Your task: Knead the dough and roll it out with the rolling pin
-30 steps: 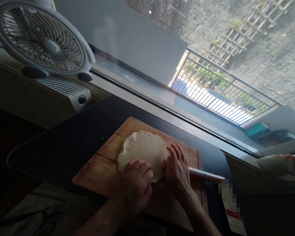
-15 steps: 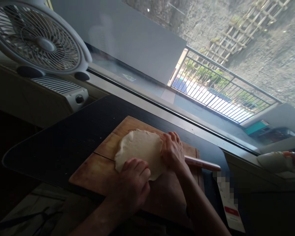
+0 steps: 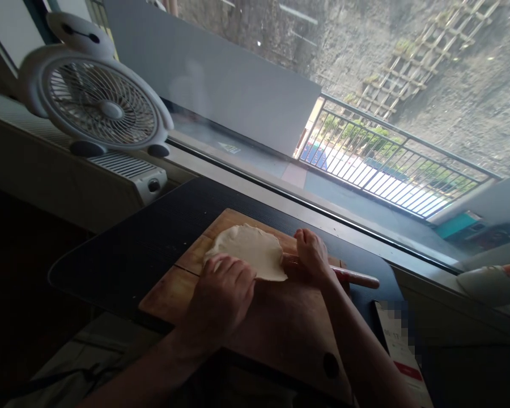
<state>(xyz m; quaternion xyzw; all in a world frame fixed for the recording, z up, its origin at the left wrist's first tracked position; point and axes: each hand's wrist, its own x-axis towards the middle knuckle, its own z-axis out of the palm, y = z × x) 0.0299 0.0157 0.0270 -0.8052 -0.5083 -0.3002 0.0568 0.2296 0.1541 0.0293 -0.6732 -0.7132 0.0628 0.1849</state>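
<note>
A flattened sheet of pale dough (image 3: 253, 246) lies on a wooden board (image 3: 280, 328), its rim uneven. My left hand (image 3: 225, 286) is closed at the near left edge of the dough, with its fingers bent over that edge and the thumb side toward the right. Across the right part of the board runs a wooden rolling pin (image 3: 359, 279), and its left end meets the right edge of the dough. My right hand (image 3: 312, 252) is curled over the pin, just right of the dough; its palm side is hidden.
The board rests on a black table (image 3: 119, 272) beside a window. A white fan (image 3: 110, 110) stands on a radiator (image 3: 140, 178) at the left. Near the table's right edge lies a flat pale item with a red band (image 3: 408, 371). A light-coloured container (image 3: 484, 285) is at the far right.
My right hand has left the dough's right edge and moved right onto the rolling pin. The dough's near edge now sits farther back on the board. The view has shifted slightly.
</note>
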